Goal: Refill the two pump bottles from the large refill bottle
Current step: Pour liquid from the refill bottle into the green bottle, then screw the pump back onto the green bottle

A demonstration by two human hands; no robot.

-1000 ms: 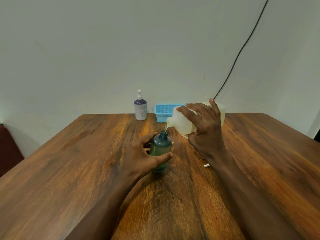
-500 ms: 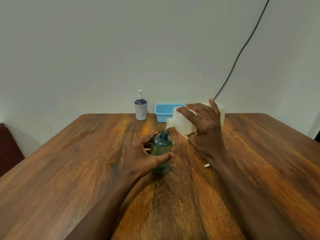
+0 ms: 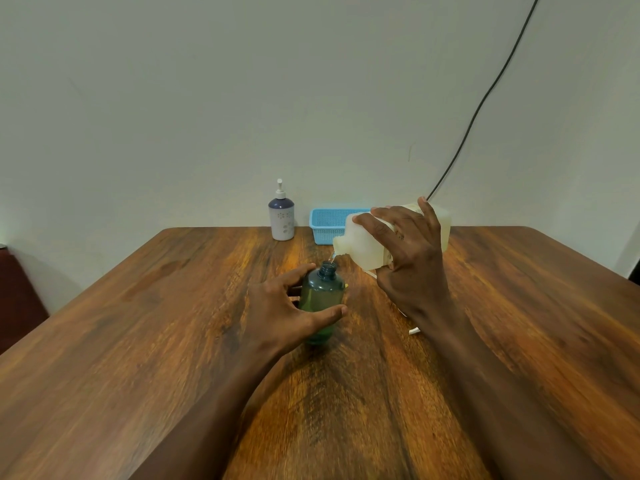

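Observation:
A green pump bottle (image 3: 322, 299) stands upright at the table's middle with its neck uncapped. My left hand (image 3: 280, 313) wraps around its body. My right hand (image 3: 412, 261) grips the large pale refill bottle (image 3: 363, 244), tipped on its side with the spout just above the green bottle's neck. A thin clear stream falls from spout to neck. A second pump bottle (image 3: 281, 216), white with a dark blue top and white pump, stands at the table's far edge. Part of a white pump head (image 3: 414, 330) shows on the table beside my right forearm.
A light blue plastic basket (image 3: 327, 223) sits at the far edge, partly behind the refill bottle. A black cable (image 3: 485, 98) runs down the wall behind it. The wooden table (image 3: 138, 341) spreads wide on both sides. A dark piece of furniture (image 3: 17, 299) stands at the left.

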